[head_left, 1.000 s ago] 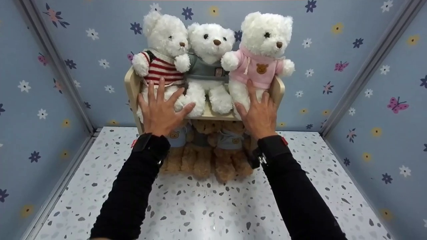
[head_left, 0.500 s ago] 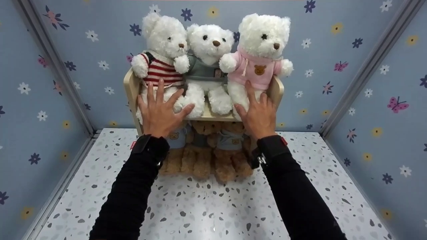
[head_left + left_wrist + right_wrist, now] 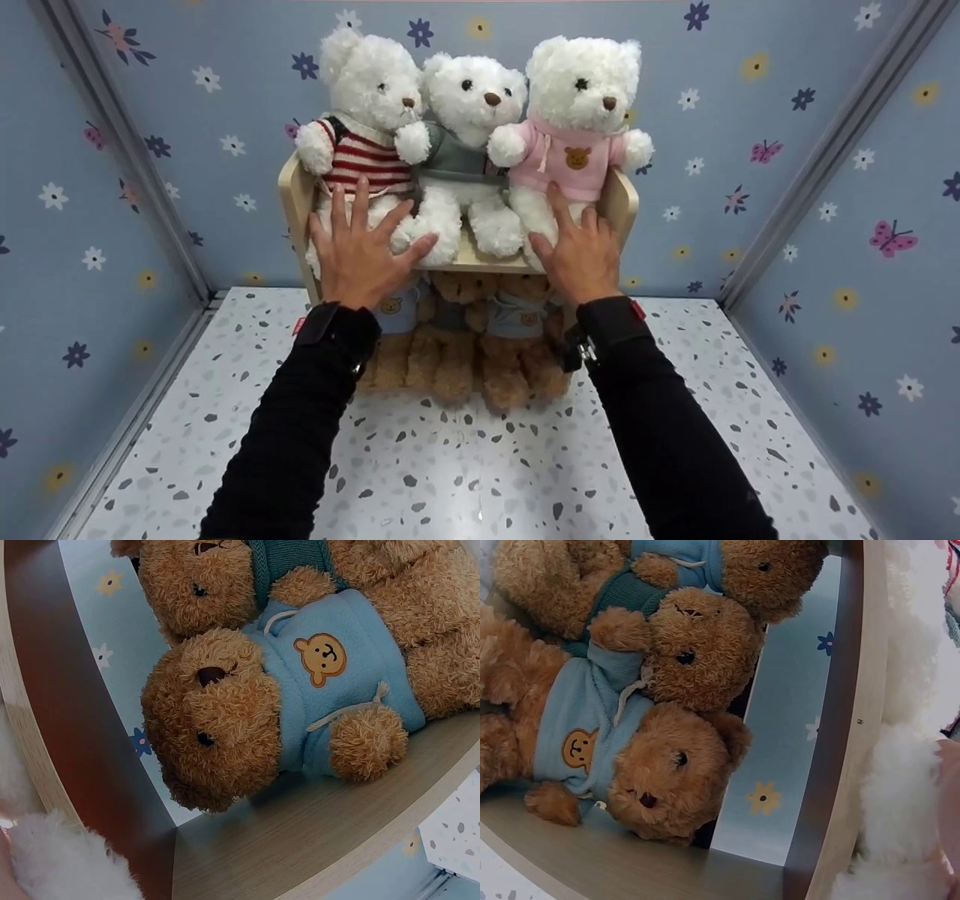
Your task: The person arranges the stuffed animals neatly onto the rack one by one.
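Your left grip (image 3: 361, 251) and right grip (image 3: 581, 255) rest released, fingers loose, clasping nothing
Your left lies against the striped-shirt bear (image 3: 369, 159), your right against the pink-hoodie bear (image 3: 566, 159); the green-shirt bear (image 3: 466, 159) sits between them on the shelf (image 3: 487, 265), brown bears (image 3: 454, 364) below both grips
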The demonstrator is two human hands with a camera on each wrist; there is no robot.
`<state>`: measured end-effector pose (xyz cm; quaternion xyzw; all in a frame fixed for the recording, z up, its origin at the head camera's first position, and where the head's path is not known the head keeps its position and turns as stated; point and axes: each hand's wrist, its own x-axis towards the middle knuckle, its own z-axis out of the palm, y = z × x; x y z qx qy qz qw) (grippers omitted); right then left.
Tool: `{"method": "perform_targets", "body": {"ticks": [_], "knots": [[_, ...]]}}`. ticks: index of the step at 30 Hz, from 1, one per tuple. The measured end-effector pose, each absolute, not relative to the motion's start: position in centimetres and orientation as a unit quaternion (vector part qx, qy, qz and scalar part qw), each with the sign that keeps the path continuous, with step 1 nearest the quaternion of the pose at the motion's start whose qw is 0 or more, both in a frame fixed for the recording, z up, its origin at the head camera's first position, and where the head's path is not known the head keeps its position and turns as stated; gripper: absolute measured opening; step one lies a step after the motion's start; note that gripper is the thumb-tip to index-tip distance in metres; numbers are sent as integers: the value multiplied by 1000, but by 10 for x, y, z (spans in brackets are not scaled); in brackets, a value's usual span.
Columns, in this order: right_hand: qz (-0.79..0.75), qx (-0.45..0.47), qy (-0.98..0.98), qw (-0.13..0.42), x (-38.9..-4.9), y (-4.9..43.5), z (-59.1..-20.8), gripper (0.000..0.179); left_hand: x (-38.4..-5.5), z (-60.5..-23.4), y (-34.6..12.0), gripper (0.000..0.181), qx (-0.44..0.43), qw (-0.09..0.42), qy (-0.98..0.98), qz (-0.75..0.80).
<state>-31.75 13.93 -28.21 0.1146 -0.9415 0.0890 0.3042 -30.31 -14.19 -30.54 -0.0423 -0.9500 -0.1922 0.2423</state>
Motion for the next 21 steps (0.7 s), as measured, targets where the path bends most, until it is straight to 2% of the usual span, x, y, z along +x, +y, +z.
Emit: {"method": "perform_targets", "body": {"ticks": [4,12,21], "knots": [[94,112,-950,277,-318,139,-279,66,-303,-305,-142,74,-42,242,-950,-192],[73,114,-952,273,-321,139,-275,67,-303,-304,-142,74,-42,233,-953,-188],[69,85,-973,203,-323,135,-263,68,-302,-303,-142,73,-41,237,-951,-192]]}}
